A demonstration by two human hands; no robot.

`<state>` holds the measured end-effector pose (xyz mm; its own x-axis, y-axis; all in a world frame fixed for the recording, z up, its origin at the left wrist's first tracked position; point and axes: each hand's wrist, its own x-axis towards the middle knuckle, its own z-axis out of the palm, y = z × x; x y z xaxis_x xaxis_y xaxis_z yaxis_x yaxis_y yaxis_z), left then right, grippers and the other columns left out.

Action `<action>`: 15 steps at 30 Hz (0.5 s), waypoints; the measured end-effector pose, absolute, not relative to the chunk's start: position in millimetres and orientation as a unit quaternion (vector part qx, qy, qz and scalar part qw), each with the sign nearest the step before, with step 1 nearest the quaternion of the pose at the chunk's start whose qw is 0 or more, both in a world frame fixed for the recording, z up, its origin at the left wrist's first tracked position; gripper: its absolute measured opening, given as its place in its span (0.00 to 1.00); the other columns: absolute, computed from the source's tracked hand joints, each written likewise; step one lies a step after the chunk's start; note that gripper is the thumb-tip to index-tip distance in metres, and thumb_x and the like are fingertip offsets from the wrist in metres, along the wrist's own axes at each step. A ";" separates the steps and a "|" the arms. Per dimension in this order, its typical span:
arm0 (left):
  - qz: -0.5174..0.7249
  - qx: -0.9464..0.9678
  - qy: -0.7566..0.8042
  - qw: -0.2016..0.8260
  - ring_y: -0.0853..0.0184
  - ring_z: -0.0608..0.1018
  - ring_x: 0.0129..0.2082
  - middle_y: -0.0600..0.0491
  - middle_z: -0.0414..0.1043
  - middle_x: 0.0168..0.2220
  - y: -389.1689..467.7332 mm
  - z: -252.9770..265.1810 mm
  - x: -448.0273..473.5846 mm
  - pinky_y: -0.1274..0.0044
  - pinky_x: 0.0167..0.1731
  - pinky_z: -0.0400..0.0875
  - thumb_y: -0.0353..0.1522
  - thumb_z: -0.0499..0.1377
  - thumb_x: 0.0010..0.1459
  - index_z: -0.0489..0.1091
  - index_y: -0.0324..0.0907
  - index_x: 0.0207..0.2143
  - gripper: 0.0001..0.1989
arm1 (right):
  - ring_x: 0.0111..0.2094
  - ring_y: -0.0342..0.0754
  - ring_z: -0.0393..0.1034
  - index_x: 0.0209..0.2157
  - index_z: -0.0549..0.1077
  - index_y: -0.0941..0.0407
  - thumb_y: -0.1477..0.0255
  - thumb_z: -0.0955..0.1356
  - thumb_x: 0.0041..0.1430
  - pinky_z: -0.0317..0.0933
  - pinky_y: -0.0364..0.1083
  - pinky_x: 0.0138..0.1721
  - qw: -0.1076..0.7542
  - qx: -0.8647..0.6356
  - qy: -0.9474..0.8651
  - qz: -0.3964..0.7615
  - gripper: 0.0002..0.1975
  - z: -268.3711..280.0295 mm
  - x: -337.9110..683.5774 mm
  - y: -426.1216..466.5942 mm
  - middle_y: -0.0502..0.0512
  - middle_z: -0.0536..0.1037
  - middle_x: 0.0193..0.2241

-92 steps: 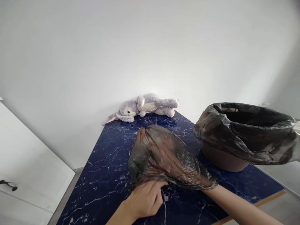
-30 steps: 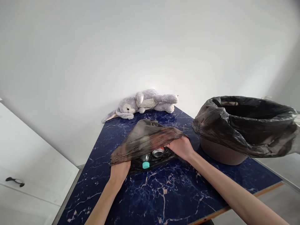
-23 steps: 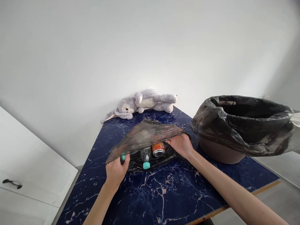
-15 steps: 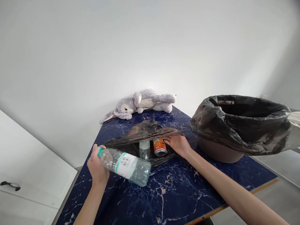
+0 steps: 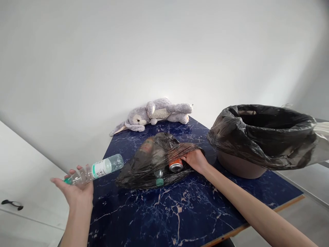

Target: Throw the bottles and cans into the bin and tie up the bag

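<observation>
Palm up by the table's left edge, the left hand grips a clear bottle; the right hand reaches under the black bag, its grip too veiled to tell

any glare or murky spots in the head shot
Head view: glossy streaks on the bin liner, its inside dark; head view: black bag veils the bottle within; head view: wall brighter behind the plush toy, dimmer toward the top right corner.

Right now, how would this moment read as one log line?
left hand: open, bottle across it; right hand: partly inside bag, by can; bin: on table
</observation>
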<state>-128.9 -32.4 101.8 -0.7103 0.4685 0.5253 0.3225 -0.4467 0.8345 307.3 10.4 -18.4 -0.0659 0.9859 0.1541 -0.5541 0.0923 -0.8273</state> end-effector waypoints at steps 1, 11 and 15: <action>0.777 0.359 0.515 0.043 0.65 0.71 0.27 0.60 0.50 0.23 -33.0 104.2 -130.1 0.58 0.41 0.81 0.74 0.47 0.46 0.46 0.48 0.27 0.40 | 0.43 0.58 0.81 0.40 0.81 0.48 0.62 0.67 0.63 0.72 0.58 0.50 0.626 -0.274 -0.392 0.616 0.11 -18.5 307.0 10.1 0.55 0.87 0.39; 0.749 0.412 0.512 -0.080 0.62 0.81 0.33 0.56 0.74 0.30 -36.1 95.0 -87.4 0.62 0.49 0.79 0.49 0.63 0.62 0.71 0.41 0.45 0.22 | 0.41 0.55 0.80 0.36 0.81 0.50 0.60 0.70 0.58 0.73 0.54 0.44 0.617 -0.296 -0.417 0.599 0.11 -21.6 304.9 6.9 0.54 0.86 0.39; 0.693 0.463 0.551 -0.053 0.56 0.83 0.47 0.49 0.80 0.43 -37.7 85.2 -78.9 0.62 0.55 0.76 0.47 0.67 0.60 0.70 0.41 0.52 0.25 | 0.39 0.55 0.79 0.36 0.80 0.51 0.56 0.69 0.58 0.72 0.51 0.39 0.610 -0.305 -0.444 0.581 0.14 -21.3 303.0 4.4 0.55 0.86 0.38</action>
<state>-78.9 -37.7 85.2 -0.5652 0.4372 0.6996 0.5829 -0.3884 0.7137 303.0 4.4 -21.3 -0.0697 0.9799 0.1869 -0.4374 0.1383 -0.8885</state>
